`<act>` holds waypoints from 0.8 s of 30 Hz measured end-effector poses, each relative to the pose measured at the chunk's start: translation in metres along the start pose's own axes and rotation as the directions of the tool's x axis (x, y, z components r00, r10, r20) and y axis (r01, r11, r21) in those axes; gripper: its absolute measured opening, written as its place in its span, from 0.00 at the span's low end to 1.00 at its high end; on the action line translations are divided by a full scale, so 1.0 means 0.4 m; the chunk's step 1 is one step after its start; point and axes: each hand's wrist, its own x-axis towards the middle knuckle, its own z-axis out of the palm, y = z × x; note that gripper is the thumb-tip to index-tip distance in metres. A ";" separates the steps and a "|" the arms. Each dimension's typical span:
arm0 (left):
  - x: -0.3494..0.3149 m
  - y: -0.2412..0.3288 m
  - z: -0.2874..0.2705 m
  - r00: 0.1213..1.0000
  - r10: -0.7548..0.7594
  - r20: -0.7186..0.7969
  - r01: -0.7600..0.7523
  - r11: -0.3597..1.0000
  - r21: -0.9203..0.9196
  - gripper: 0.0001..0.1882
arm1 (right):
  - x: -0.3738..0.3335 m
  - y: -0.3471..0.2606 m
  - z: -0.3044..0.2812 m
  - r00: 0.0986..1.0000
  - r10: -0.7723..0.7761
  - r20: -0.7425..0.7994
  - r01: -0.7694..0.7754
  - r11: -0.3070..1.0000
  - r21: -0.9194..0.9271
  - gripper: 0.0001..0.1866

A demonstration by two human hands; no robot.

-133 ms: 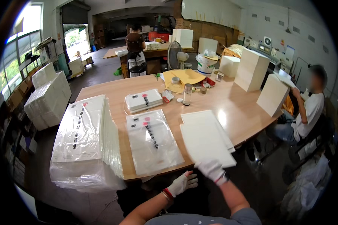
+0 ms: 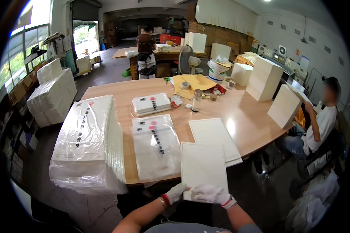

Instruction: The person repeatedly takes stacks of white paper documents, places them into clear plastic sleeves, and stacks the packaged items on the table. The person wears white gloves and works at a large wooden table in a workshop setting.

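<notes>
Right hand holds board, lower centre.
Your left hand meets its corner, hold unclear; slack there could tilt it.

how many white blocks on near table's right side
3: low block at back, tall block in the middle, front block by the seated person; others may be hidden.

Daylight from the left windows and far doorway looked overexposed; glare spotted the desk at right, and fisheye distortion bent lines toward black rims.
</notes>
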 end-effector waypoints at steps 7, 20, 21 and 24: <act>-0.132 0.073 0.098 0.956 0.243 -0.164 0.076 0.337 0.938 0.27 | -0.110 0.102 0.056 0.634 0.771 0.064 -0.060 -0.033 0.998 0.22; -0.101 0.221 0.021 0.317 0.908 0.273 0.070 -0.309 0.948 0.35 | 0.070 -0.026 0.129 0.587 0.646 -0.488 -0.052 0.631 0.774 0.21; -0.093 0.266 0.027 0.390 0.887 0.248 0.244 -0.359 0.901 0.32 | 0.058 -0.039 0.105 0.566 0.646 -0.512 -0.093 0.667 0.739 0.22; 0.005 0.365 -0.095 0.834 0.519 0.187 -0.459 0.464 0.758 0.27 | 0.042 -0.124 -0.004 0.656 0.429 -0.621 -0.127 0.874 0.469 0.22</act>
